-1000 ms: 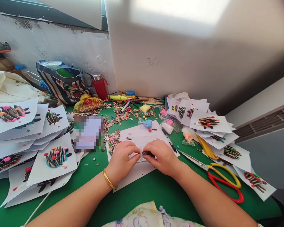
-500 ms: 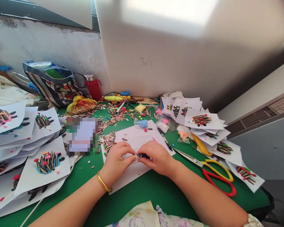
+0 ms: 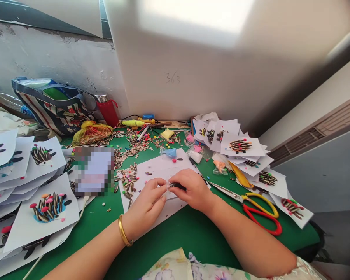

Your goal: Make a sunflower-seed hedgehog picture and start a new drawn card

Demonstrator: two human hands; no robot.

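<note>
Both my hands meet over a white paper sheet (image 3: pixel 148 227) on the green table. My right hand (image 3: pixel 195 192) is closed round a small clear plastic bag with a soft black lump (image 3: pixel 176 186) in it, probably clay. At the bag's near-left edge, the thumb and fingers of my left hand (image 3: pixel 147 206) pinch the plastic; a gold bangle (image 3: pixel 124 231) circles that wrist. Striped sunflower seeds (image 3: pixel 127 181) and small coloured balls lie on the sheet's left side. Beyond my hands is a bag of blue clay (image 3: pixel 169 152), with a red ball (image 3: pixel 174 160) near it.
Cards with seed hedgehogs are stacked at left (image 3: pixel 48 210) and right (image 3: pixel 245 147). Scissors (image 3: pixel 261 208) and a black pen (image 3: pixel 196 167) lie to the right. A phone (image 3: pixel 95 171) with a cable is at left. A red flask (image 3: pixel 107 112) and striped bag (image 3: pixel 55 105) stand behind.
The view has turned slightly right, so the table's things sit further left. My left fingers have shifted a little at the bag's edge; my right hand keeps its hold.
</note>
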